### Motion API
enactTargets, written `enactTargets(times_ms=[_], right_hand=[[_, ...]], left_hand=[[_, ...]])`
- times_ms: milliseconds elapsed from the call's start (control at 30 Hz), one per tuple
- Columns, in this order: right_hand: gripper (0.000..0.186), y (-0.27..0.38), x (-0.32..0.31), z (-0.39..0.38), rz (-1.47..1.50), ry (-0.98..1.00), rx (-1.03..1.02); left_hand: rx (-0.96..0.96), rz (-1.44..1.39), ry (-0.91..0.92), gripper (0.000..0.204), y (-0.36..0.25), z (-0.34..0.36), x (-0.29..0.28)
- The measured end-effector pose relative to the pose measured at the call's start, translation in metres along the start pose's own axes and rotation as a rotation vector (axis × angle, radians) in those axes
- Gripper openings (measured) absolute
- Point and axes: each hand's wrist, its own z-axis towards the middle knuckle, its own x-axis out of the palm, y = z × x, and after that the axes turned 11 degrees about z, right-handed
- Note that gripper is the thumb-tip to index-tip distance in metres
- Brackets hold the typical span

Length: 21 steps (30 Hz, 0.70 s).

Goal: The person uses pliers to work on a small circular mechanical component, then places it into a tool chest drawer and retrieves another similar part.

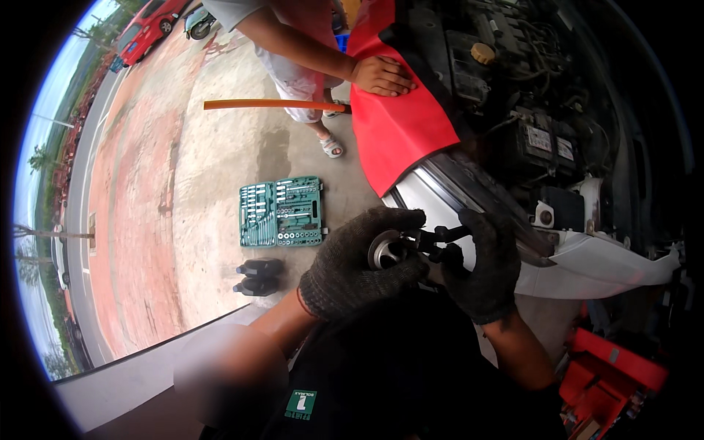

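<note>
Beside a white fender (605, 265), a gloved left hand (359, 257) grips a silver ring-shaped part (384, 251); the gloved right hand (485, 268) pinches a black clawed tool (429, 242) alongside. Loosened knit-gloved fingers could drop either piece.

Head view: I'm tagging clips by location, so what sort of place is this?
Probably a car repair workshop: a white car has its engine bay exposed, an open rectangular green tool case lies nearby, and a red sheet drapes the car.
</note>
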Motion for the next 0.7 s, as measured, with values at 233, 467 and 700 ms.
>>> enactTargets(times_ms=[233, 467, 700], right_hand=[[0.055, -0.012, 0.006, -0.007, 0.196, 0.090, 0.124], [0.056, -0.013, 0.002, -0.015, 0.143, 0.054, 0.159], [0.069, -0.039, -0.011, -0.017, 0.835, -0.044, 0.476]], left_hand=[[-0.099, 0.037, 0.031, 0.055, -0.008, 0.003, 0.013], [-0.007, 0.143, -0.060, 0.044, 0.002, 0.003, 0.029], [-0.434, -0.158, 0.023, 0.031, -0.018, 0.004, 0.014]])
